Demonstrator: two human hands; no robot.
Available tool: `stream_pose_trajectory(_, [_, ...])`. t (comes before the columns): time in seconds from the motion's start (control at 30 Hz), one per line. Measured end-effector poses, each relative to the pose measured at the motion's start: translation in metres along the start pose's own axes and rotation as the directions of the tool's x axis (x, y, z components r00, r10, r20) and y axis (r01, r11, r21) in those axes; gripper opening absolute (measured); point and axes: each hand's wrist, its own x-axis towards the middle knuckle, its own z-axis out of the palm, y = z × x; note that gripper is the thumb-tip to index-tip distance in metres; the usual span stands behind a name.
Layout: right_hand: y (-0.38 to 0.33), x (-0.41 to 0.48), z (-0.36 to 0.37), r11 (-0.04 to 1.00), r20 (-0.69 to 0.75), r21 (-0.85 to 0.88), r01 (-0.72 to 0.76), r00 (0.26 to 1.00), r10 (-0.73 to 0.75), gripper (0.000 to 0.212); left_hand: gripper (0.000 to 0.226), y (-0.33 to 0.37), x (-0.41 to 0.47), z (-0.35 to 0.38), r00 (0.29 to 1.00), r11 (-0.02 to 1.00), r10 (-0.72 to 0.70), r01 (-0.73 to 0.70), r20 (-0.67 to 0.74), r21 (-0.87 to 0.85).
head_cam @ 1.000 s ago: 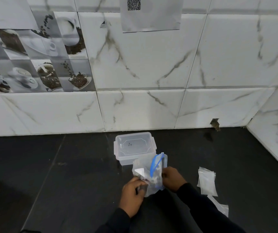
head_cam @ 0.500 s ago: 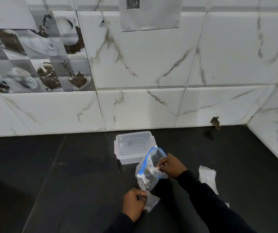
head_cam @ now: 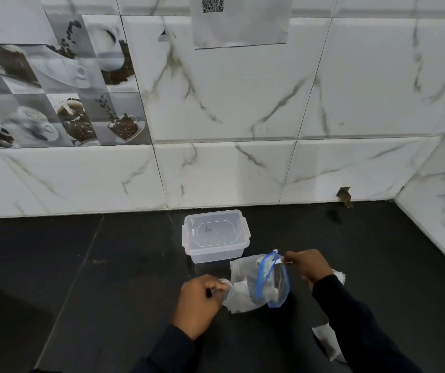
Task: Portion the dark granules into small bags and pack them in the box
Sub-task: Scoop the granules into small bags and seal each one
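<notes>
From the head view, the person's left hand (head_cam: 199,302) hung low over the dark counter (head_cam: 103,267). Its fingers (head_cam: 216,287) were curled and pinched the crumpled end of a clear small bag (head_cam: 238,298). The right hand (head_cam: 308,267) was a little higher and farther back, and its fingers (head_cam: 290,258) pinched the top corner of a larger zip bag (head_cam: 276,289) with a blue seal strip. The zip bag hung tilted between the two hands, its mouth gaping and its lower end near the counter. The small bag lay against the zip bag's left side, touching it.

A dark patch showed through the zip bag's wall. It was too blurred to tell whether that was the granules or the counter behind.

The box (head_cam: 216,238), clear plastic with its lid on, stood on the counter just beyond the bags, near the foot of the white marbled wall (head_cam: 242,109).

More clear bags (head_cam: 328,343) lay flat on the counter to the right, partly hidden by the dark right sleeve (head_cam: 350,324).

On the wall above hung a sheet (head_cam: 242,30) printed with a square code, and tiles with coffee pictures (head_cam: 54,95) filled the upper left.
</notes>
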Motion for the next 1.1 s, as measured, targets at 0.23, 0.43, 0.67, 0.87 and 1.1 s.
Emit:
stream_pose_trajectory(0.23, [0.028, -0.006, -0.024, 0.986, 0.004, 0.095, -0.138, 0.990, 0.138, 0.013, 0.019, 0.031, 0.026, -0.006, 0.981, 0.993, -0.031, 0.008, 0.193, 0.120])
stream_pose_trajectory(0.43, [0.037, -0.021, -0.045, 0.801, 0.033, 0.575, -0.165, 0.983, 0.179, 0.005, 0.012, 0.036, 0.035, 0.008, 0.970, 0.982, -0.085, 0.043, 0.228, 0.182])
stream_pose_trajectory(0.67, [-0.022, -0.068, -0.056, 0.654, 0.158, 0.750, -0.098, 0.987, -0.033, 0.011, 0.016, 0.055, 0.049, 0.017, 0.972, 0.958, -0.084, 0.018, 0.220, 0.286])
stream_pose_trajectory(0.87, [-0.056, -0.119, -0.023, 0.743, 0.059, 0.652, 0.153, 0.966, -0.250, 0.010, 0.014, 0.072, 0.061, 0.016, 0.976, 0.953, -0.070, 0.004, 0.206, 0.301])
stream_pose_trajectory(1.1, [-0.010, -0.137, 0.041, 0.741, -0.321, -0.104, 0.663, 0.683, -0.656, 0.016, 0.014, 0.065, 0.056, 0.012, 0.969, 0.968, -0.122, 0.069, 0.213, 0.241])
